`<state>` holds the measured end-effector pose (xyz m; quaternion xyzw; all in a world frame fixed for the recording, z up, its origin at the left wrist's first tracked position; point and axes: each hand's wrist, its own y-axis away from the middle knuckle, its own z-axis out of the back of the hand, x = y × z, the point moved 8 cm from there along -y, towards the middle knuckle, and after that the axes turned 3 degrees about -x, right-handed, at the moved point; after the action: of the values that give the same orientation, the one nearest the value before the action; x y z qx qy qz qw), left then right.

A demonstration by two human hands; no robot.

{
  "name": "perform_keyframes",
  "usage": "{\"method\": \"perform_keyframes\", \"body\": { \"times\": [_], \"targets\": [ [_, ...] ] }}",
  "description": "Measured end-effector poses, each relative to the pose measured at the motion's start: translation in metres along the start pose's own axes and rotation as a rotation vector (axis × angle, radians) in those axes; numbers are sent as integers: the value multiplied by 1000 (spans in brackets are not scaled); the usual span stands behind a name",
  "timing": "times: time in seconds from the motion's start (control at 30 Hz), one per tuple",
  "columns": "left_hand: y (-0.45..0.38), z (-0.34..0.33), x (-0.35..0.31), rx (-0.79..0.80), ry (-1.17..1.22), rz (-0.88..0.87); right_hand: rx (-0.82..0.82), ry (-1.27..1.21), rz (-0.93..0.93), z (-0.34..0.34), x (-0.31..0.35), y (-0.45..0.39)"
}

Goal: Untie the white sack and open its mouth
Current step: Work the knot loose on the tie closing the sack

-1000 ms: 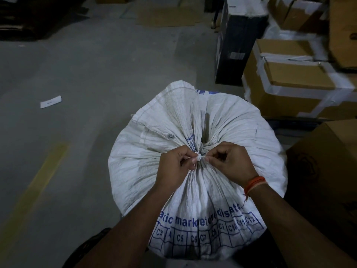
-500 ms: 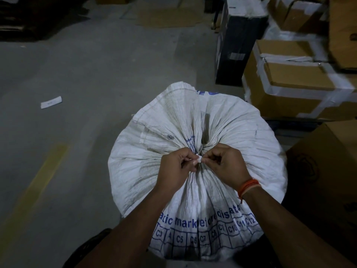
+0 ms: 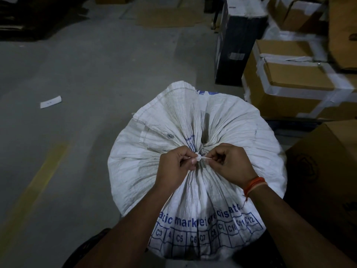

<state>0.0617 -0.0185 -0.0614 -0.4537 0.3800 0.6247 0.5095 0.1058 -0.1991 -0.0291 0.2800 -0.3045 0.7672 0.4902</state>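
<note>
woven white sack (image 3: 228,130) stands on the grey floor (image 3: 92,78), close to the person's legs, with cardboard boxes (image 3: 289,82) near on its right side. its mouth is gathered tight into many folds, and the white tie (image 3: 199,158) at the centre is not yet undone. the left hand (image 3: 173,169) pinches one end of the knot with curled fingers, and the right hand (image 3: 233,165) pinches the other end, which looks like a thin strand. i judge the work is at its beginning: the knot must be loosened first, then the mouth spread open.
</note>
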Motion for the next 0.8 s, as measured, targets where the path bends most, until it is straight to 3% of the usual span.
{"method": "perform_keyframes", "body": {
  "times": [0.53,0.8],
  "targets": [
    [0,-1,2,7,-7,-8,-48,4,-12,-12,4,1],
    [-1,0,-1,4,-40,-22,13,-31,-15,-7,3,3]
  ]
}}
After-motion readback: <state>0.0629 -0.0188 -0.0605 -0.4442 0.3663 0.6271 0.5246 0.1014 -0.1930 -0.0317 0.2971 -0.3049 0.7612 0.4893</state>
